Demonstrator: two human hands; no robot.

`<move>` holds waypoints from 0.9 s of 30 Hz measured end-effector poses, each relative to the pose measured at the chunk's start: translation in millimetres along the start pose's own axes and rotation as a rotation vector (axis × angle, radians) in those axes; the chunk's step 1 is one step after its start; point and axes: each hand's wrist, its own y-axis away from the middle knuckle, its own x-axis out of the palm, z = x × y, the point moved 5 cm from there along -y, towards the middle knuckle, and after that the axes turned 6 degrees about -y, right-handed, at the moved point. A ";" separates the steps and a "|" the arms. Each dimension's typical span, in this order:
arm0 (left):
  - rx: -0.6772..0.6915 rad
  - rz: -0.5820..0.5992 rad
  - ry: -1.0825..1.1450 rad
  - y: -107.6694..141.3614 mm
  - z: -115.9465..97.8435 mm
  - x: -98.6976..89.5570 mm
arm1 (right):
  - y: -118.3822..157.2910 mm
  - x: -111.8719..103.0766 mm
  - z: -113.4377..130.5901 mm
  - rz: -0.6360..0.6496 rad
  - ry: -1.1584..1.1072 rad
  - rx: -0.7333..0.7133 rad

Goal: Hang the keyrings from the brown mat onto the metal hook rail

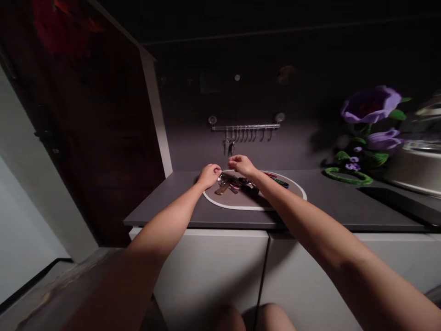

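A pile of keys and key rings (234, 188) lies on an oval mat (241, 208) with a white rim. At the left edge of the pile, my left hand (208, 176) has its fingers closed together; anything pinched in them is too small to name. My right hand (241, 165) is raised over the back of the pile, fingers curled in a pinch, and I cannot make out what they hold. Just behind it, a few keys (233, 147) hang from the left hooks of a clear rail (246, 127) on the wall. A dark green and blue item (280, 183) lies beside my right forearm.
The mat rests on a dark grey counter (165, 202) above white cabinet doors (213, 266). A purple flower decoration (372, 108) with a green ring base and a large pale appliance (418, 161) stand at right. At left is a dark door (89, 128).
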 end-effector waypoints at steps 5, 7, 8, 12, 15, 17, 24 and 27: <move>0.016 0.098 -0.043 -0.2 3.5 8.7 | 9.4 6.3 -13.9 0.105 0.599 -0.251; 0.028 0.131 -0.058 -0.2 4.4 12.4 | 10.9 9.0 -16.5 0.163 0.733 -0.280; 0.030 0.145 -0.062 -0.2 4.7 14.0 | 11.0 10.0 -17.0 0.181 0.773 -0.285; 0.010 0.204 -0.040 0.8 5.1 18.1 | 9.3 14.7 -17.7 0.226 0.882 -0.291; -0.047 0.202 0.005 1.2 6.2 16.7 | 6.9 17.6 -19.6 0.247 0.919 -0.296; -0.069 0.189 0.041 1.0 6.5 15.2 | 5.3 18.4 -20.6 0.248 0.912 -0.297; -0.114 0.200 0.239 1.0 6.4 14.9 | 3.2 18.5 -21.1 0.226 0.869 -0.259; -0.155 0.213 0.341 1.2 6.6 15.7 | 3.0 19.4 -21.1 0.230 0.910 -0.265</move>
